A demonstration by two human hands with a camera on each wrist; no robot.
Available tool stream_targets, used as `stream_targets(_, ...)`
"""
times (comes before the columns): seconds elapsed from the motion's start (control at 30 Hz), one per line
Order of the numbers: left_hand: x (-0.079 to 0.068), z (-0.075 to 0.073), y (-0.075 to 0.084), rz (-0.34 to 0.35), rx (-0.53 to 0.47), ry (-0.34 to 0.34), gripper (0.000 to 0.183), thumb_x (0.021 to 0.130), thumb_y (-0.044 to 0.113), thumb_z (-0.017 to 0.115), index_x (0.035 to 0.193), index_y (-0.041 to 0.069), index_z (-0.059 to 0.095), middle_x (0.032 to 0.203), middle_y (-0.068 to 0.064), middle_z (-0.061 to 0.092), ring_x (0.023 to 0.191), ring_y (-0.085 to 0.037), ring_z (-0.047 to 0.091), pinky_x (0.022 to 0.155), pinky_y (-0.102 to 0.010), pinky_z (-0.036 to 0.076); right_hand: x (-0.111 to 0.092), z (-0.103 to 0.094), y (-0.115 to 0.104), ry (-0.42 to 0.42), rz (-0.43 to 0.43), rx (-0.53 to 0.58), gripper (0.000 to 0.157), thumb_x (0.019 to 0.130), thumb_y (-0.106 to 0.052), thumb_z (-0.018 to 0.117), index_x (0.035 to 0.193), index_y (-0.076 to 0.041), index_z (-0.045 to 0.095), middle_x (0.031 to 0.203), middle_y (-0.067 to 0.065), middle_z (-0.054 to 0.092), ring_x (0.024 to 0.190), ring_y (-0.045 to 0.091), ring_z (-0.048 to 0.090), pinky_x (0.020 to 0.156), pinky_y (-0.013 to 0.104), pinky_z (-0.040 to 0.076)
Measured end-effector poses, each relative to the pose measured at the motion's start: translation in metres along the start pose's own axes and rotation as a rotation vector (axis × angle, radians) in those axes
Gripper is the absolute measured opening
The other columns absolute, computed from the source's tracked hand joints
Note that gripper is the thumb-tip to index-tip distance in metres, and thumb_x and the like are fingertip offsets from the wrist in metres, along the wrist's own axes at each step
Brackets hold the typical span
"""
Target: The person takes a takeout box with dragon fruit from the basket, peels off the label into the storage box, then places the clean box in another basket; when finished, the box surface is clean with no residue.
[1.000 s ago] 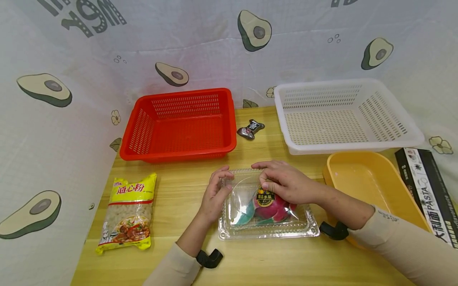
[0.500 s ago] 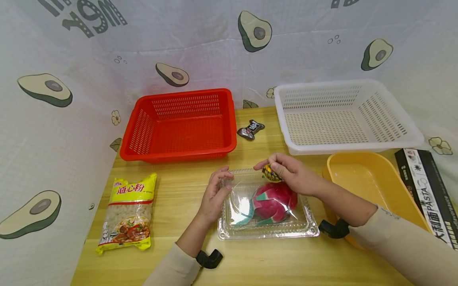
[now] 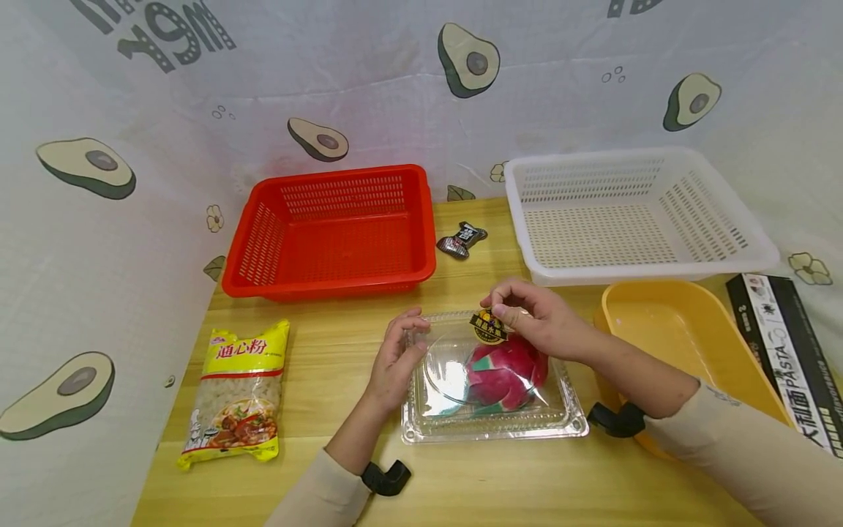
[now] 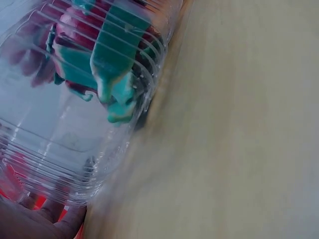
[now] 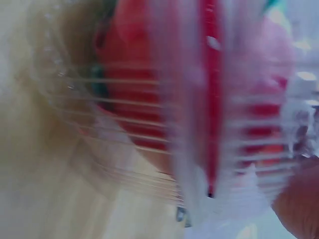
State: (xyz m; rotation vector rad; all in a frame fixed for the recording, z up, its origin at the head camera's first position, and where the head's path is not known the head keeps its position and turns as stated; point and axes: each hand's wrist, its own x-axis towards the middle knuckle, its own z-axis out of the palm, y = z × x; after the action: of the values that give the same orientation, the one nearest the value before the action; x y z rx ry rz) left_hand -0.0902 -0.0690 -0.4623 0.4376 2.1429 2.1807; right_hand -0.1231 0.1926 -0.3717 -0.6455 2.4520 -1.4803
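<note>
A clear plastic clamshell fruit box [image 3: 435, 426] lies on the wooden table, closed, with a pink and green dragon fruit [image 3: 503, 377] inside. My left hand [image 3: 393, 366] holds the box at its left end, thumb on the lid and fingers around the far left corner. Those fingers also show at the lower left of the left wrist view, past the ribbed wall. Between thumb and forefinger, my right hand [image 3: 536, 318] pinches a round black and gold sticker [image 3: 487, 327] over the far part of the lid. The right wrist view is blurred and mostly filled by the box.
A red basket [image 3: 329, 282] and a white basket [image 3: 648, 274] stand at the back, a small dark wrapped packet [image 3: 462, 239] between them. At left lies a macaroni bag [image 3: 235, 388]. Right of the box are a yellow bin [image 3: 658, 322] and a black-and-white pasta box [image 3: 784, 351].
My right hand has lifted the sticker off the lid above the dragon fruit and moved it away from me, then turned its printed face up. The left hand stays on the box.
</note>
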Motion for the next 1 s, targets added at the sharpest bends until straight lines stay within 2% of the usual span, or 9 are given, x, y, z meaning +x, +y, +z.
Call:
stream_targets(0.13, 0.000, 0.000, -0.001, 0.000, -0.004, -0.004, 0.030, 0.095, 0.004, 0.048, 0.123, -0.003, 0.050, 0.156, -0.029, 0.031, 0.151, -0.039, 0.026, 0.123, -0.070, 0.008, -0.007, -0.010, -0.012, 0.062, 0.010, -0.087, 0.005, 0.102, -0.013, 0.062, 0.101, -0.009, 0.062, 0.095, 0.004, 0.064, 0.092, 0.015, 0.061, 0.086, 0.021, 0.052)
stream_targets(0.33, 0.000, 0.000, -0.003, -0.008, -0.002, -0.001, 0.029, 0.095, 0.005, 0.047, 0.123, -0.002, 0.050, 0.156, -0.028, 0.032, 0.151, -0.037, 0.027, 0.124, -0.068, 0.009, -0.022, -0.034, -0.019, 0.155, -0.016, -0.228, 0.006, 0.097, -0.010, 0.069, 0.102, -0.013, 0.067, 0.092, -0.003, 0.067, 0.087, 0.007, 0.061, 0.083, 0.014, 0.049)
stream_targets(0.43, 0.000, 0.000, -0.003, -0.003, -0.003, 0.000, 0.029, 0.095, 0.004, 0.047, 0.123, -0.003, 0.050, 0.156, -0.029, 0.032, 0.151, -0.037, 0.026, 0.124, -0.068, 0.009, -0.033, -0.049, -0.017, 0.201, 0.013, -0.311, 0.007, 0.095, -0.012, 0.071, 0.101, -0.015, 0.069, 0.091, -0.004, 0.069, 0.085, 0.002, 0.061, 0.078, 0.011, 0.047)
stream_targets(0.57, 0.000, 0.000, -0.003, -0.001, -0.004, -0.002, 0.029, 0.095, 0.004, 0.047, 0.123, -0.003, 0.050, 0.155, -0.029, 0.032, 0.151, -0.037, 0.026, 0.124, -0.067, 0.009, -0.052, -0.072, -0.011, 0.225, 0.114, -0.404, 0.006, 0.096, -0.019, 0.071, 0.102, -0.018, 0.070, 0.090, -0.004, 0.068, 0.085, -0.004, 0.057, 0.077, 0.007, 0.043)
stream_targets(0.77, -0.001, 0.000, -0.002, 0.008, -0.011, -0.009, 0.028, 0.095, 0.003, 0.047, 0.123, -0.004, 0.049, 0.155, -0.030, 0.032, 0.151, -0.039, 0.025, 0.123, -0.069, 0.008, -0.080, -0.106, 0.007, 0.238, 0.276, -0.499, 0.015, 0.098, -0.026, 0.069, 0.107, -0.015, 0.068, 0.091, -0.001, 0.068, 0.086, -0.012, 0.055, 0.066, 0.013, 0.042)
stream_targets(1.0, -0.001, 0.000, -0.002, 0.007, -0.013, -0.008, 0.029, 0.096, 0.004, 0.047, 0.123, -0.003, 0.049, 0.156, -0.030, 0.031, 0.151, -0.039, 0.025, 0.123, -0.068, 0.008, -0.106, -0.123, 0.027, 0.222, 0.421, -0.573, 0.029, 0.101, -0.035, 0.064, 0.110, -0.007, 0.065, 0.098, 0.008, 0.070, 0.074, -0.013, 0.047, 0.060, 0.020, 0.041)
